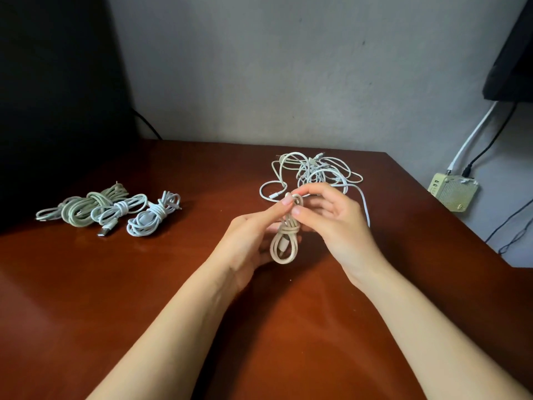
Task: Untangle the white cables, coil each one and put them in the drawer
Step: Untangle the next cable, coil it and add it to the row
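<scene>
A cream cable coil [284,241], wrapped around its middle, hangs above the brown table between both hands. My left hand [251,238] pinches its upper part with thumb and forefinger. My right hand [331,215] grips the top loop from the right. Behind the hands, a tangle of white cables [314,171] lies on the table. Three finished coils rest at the left: a greenish-white coil [86,207], a thin white coil [121,210] with a USB plug, and a white coil [153,216]. No drawer is in view.
The table's [144,284] right edge runs diagonally from the back right. Beyond it a yellowish power adapter [452,192] sits with white and black cords running up the wall. A dark object fills the far left; a black screen corner shows top right.
</scene>
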A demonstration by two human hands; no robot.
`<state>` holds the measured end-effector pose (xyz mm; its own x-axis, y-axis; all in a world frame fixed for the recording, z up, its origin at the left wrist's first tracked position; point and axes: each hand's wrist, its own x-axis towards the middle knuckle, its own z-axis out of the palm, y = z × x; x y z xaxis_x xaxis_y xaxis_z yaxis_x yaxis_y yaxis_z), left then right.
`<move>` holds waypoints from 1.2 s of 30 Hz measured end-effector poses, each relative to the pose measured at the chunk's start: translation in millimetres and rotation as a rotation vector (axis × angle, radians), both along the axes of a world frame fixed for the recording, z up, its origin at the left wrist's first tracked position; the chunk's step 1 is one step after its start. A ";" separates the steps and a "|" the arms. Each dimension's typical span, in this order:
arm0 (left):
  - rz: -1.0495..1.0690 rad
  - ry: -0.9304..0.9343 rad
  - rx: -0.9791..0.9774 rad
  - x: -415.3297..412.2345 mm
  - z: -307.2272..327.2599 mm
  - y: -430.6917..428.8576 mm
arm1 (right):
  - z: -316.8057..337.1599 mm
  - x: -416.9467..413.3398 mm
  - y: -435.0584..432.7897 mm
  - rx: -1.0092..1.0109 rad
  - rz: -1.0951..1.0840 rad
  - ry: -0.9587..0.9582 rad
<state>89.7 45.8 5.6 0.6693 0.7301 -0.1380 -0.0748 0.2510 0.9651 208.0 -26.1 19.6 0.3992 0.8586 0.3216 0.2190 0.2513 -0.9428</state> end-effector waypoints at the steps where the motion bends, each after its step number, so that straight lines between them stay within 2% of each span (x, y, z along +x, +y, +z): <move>1: 0.000 -0.011 -0.029 -0.4 -0.1 1.1 | -0.3 0.2 0.2 -0.002 0.008 0.032; 10: 0.135 -0.121 -0.059 3.5 -2.4 -0.6 | -6.7 0.1 6.2 -0.008 -0.119 -0.012; 14: 0.137 -0.092 0.000 4.2 0.7 -5.7 | -9.9 -1.4 7.4 -0.008 -0.146 0.012; 19: 0.063 0.004 0.030 4.5 -0.5 -4.3 | -11.1 0.7 6.5 -0.024 -0.227 -0.100; 24: 0.072 0.006 0.069 4.8 -2.9 -4.6 | -11.1 0.9 6.9 -0.018 -0.214 -0.106; 30: 0.112 -0.067 0.090 4.9 -4.2 -4.2 | -10.2 -0.7 7.1 -0.018 -0.185 0.001; 36: 0.188 -0.075 0.039 4.4 -3.7 -0.5 | -9.4 0.1 7.4 -0.155 -0.047 0.108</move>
